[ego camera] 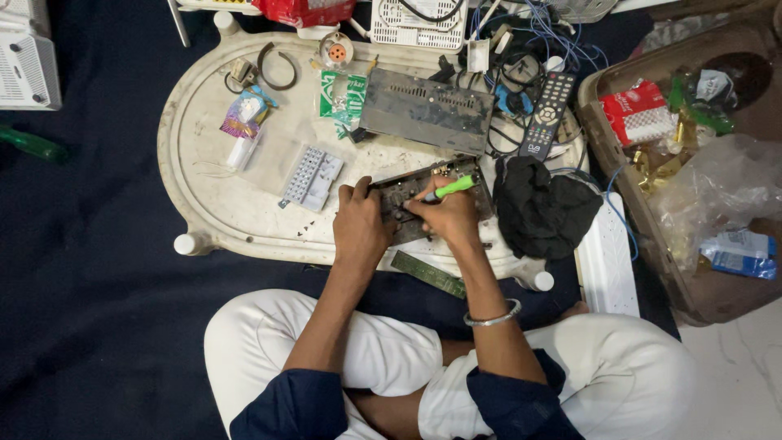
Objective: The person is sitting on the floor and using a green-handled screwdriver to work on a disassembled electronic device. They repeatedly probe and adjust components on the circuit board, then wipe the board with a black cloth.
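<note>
Brown bin holds wrappers; right hand grips green screwdriver.

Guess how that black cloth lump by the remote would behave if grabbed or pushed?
The black cloth lies crumpled in soft folds, so it is probably floppy and would sag rather than keep shape. It looks light for its bulk. Pushed, it would likely bunch up, not roll. It sits at the white tray edge, over some wires, so it might snag them.

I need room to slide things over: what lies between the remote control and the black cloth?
In the head view, only tangled cables lie between the remote control and the black cloth.
</note>
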